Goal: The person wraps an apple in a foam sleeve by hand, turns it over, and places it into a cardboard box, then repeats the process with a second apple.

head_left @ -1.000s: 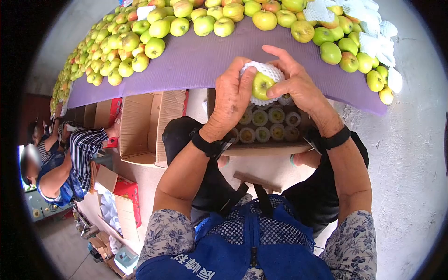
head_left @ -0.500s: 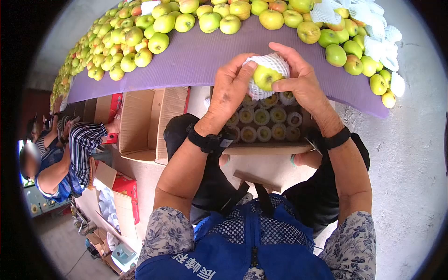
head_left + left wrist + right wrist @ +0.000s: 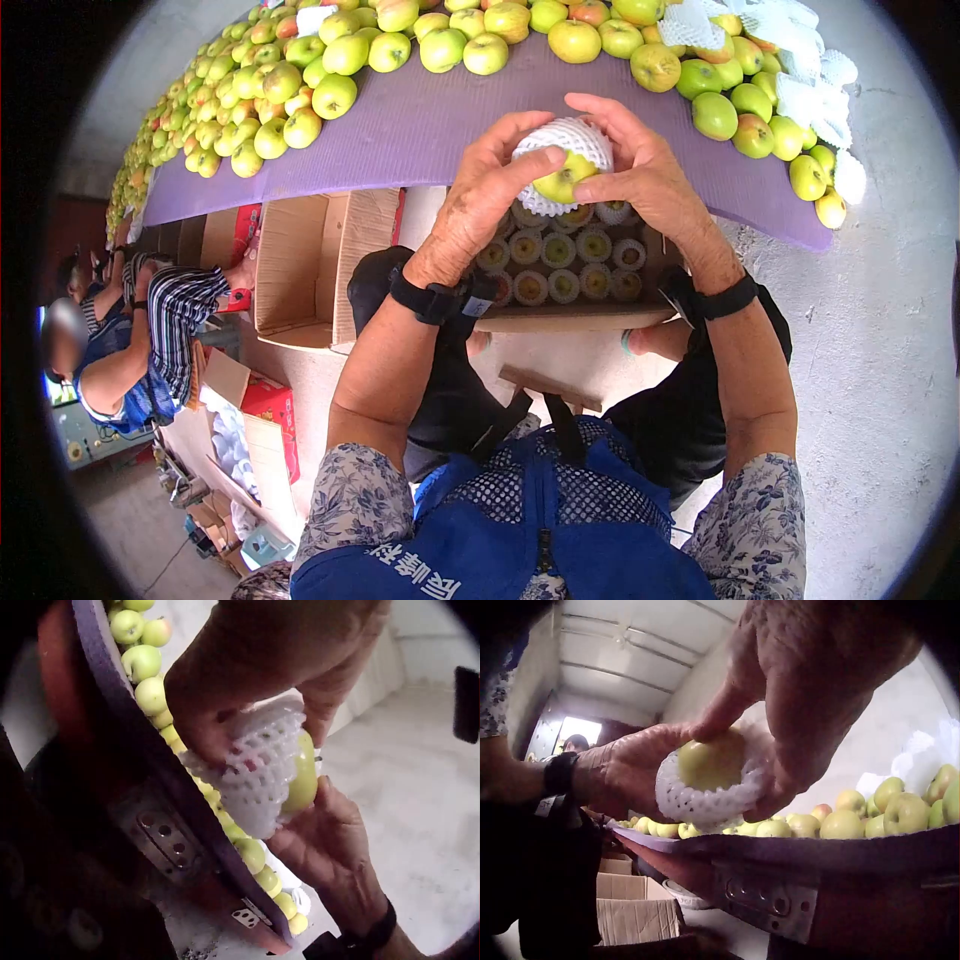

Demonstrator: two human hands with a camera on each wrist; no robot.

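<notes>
Between both hands is a yellow-green apple [image 3: 566, 180] partly covered by a white foam net sleeve [image 3: 570, 135]. My left hand [image 3: 487, 190] grips its left side, thumb lying across the top by the net's edge. From the right, my right hand [image 3: 645, 185] holds the apple with its thumb on the bare fruit and fingers around the far side. In the left wrist view the net [image 3: 259, 776] covers one side while the stem end of the apple [image 3: 303, 776] stays bare. The right wrist view shows the net [image 3: 705, 804] ringing the apple [image 3: 712, 760].
Below the hands stands a carton [image 3: 560, 318] with rows of netted apples. A purple padded table [image 3: 420, 130] bears many loose apples [image 3: 265, 100] and several foam nets [image 3: 800, 100]. At left are an open cardboard box [image 3: 300, 265] and a seated person [image 3: 130, 350].
The left thumb has moved across the apple's top, and the foam net now covers more of the fruit. Both hands stay over the carton, turning the apple slightly.
</notes>
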